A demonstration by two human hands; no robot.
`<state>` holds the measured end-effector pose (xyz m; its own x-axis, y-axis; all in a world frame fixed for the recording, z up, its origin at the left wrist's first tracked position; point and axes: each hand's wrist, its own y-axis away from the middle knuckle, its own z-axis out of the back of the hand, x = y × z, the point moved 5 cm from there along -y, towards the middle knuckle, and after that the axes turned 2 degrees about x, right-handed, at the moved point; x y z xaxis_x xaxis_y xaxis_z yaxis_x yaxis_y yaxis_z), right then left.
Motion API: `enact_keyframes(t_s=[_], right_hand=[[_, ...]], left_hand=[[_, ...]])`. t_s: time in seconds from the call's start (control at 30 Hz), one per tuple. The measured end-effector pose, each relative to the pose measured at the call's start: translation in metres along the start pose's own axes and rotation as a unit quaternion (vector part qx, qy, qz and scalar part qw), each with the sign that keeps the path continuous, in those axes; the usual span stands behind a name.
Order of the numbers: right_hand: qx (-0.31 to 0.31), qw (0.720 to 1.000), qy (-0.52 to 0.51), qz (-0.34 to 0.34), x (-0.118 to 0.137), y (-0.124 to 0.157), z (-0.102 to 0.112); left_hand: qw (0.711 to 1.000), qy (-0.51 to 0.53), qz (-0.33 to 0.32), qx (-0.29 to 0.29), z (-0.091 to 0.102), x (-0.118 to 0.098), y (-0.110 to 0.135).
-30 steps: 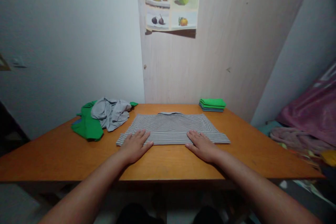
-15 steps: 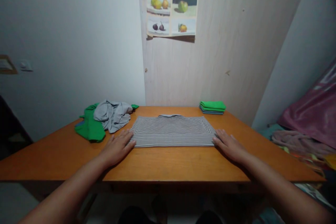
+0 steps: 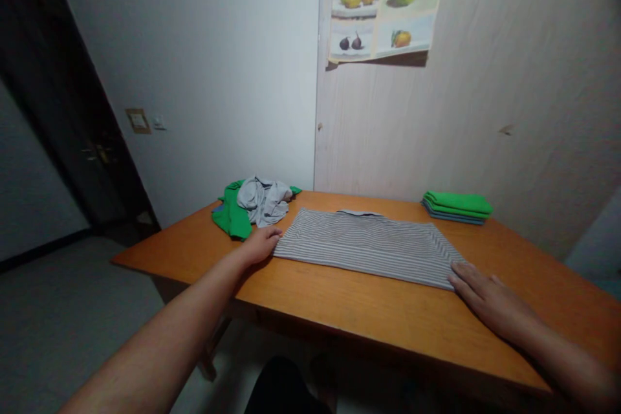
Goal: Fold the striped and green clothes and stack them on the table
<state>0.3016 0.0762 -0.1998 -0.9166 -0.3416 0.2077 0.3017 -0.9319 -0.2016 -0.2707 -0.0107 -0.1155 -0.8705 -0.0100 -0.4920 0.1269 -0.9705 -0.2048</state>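
Striped garment [image 3: 363,246]: flat on the worktop [image 3: 330,301], between both hands
Left hand [image 3: 261,246]: partly curled at the left edge; grip cannot be told
Right hand [image 3: 488,297]: fingers outstretched, touching the near right corner

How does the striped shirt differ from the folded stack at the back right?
Look: the striped shirt has fine grey stripes; the folded stack is plain bright green over blue-grey.
Shape: the shirt lies flat and wide; the stack is compact, with several layers.
Contact: the left hand and right hand are at the shirt's ends; neither touches the stack.
Shared: both rest on the wooden table.
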Motion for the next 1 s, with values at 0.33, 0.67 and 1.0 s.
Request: enact_keyframes(t_s=[0.33, 0.67, 1.0], right_hand=[[0.006, 1.000, -0.003, -0.010, -0.005, -0.002, -0.005], [-0.014, 0.999, -0.026, 0.022, 0.015, 0.029, 0.037], [0.024, 0.997, 0.074, 0.023, 0.032, 0.023, 0.050]], left_hand=[[0.993, -0.110, 0.024, -0.033, -0.002, -0.015, -0.008], [0.982, -0.088, -0.159, 0.054, -0.002, -0.035, 0.037], [0.965, -0.183, -0.173, 0.072, -0.010, -0.047, 0.029]])
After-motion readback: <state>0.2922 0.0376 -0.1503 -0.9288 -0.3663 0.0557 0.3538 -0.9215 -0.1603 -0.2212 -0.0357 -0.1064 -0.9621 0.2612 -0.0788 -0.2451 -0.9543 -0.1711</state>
